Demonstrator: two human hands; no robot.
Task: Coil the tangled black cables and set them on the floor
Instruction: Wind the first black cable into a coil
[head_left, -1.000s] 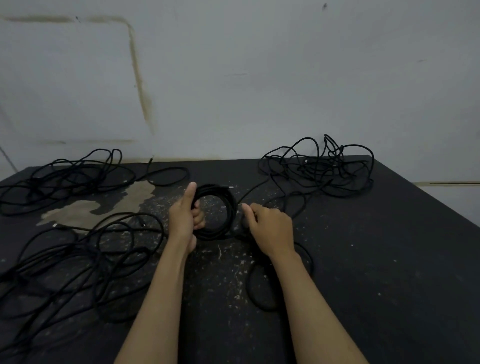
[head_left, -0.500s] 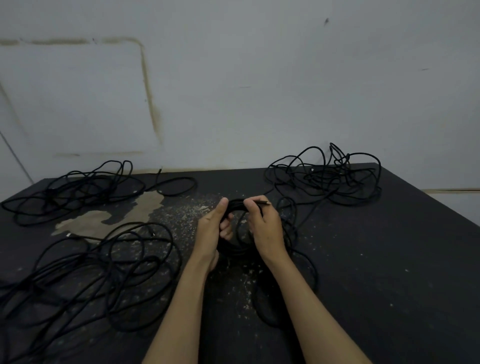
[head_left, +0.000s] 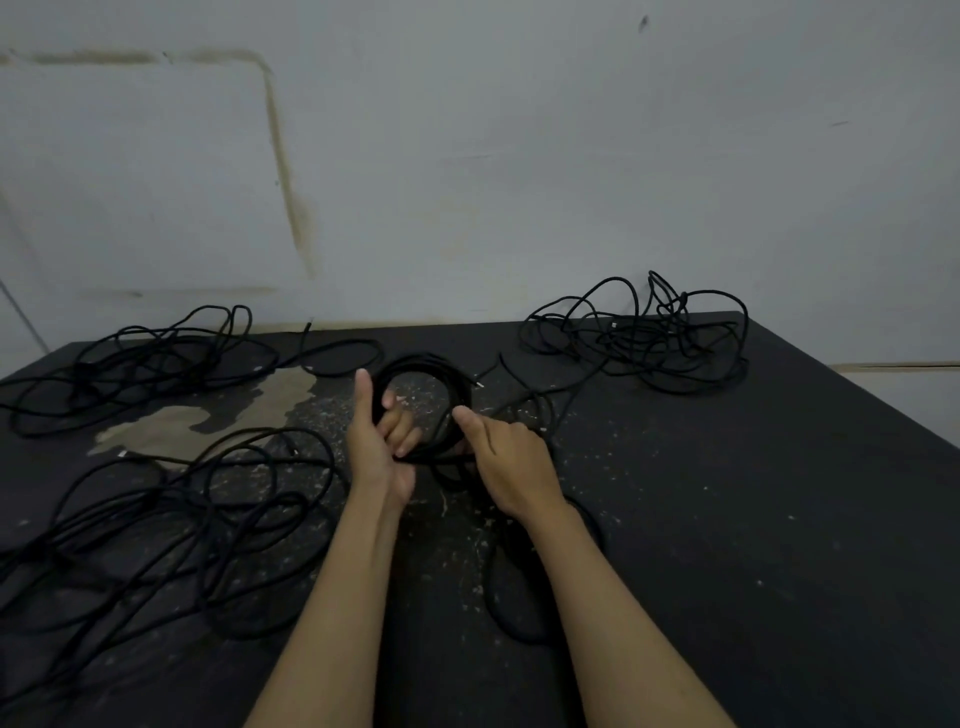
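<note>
A round coil of black cable (head_left: 431, 366) stands upright at the middle of the dark floor surface (head_left: 753, 519). My left hand (head_left: 376, 441) grips the coil's left side, thumb pointing up, fingers curled through the ring. My right hand (head_left: 511, 460) holds the coil's lower right part, thumb against the strands. The cable's loose tail (head_left: 519, 613) loops on the floor under my right forearm. A short end with a metal tip (head_left: 480, 383) sticks out at the coil's right.
Three tangled black cable piles lie around: one at the far left (head_left: 135, 358), one at the near left (head_left: 171, 525), one at the far right (head_left: 644, 338). A pale worn patch (head_left: 208, 415) marks the floor. A grey wall (head_left: 519, 156) rises behind.
The coil was squeezed between both hands half a second ago; now it stands open as a full ring again, and my right hand has dropped to its lower right side.
</note>
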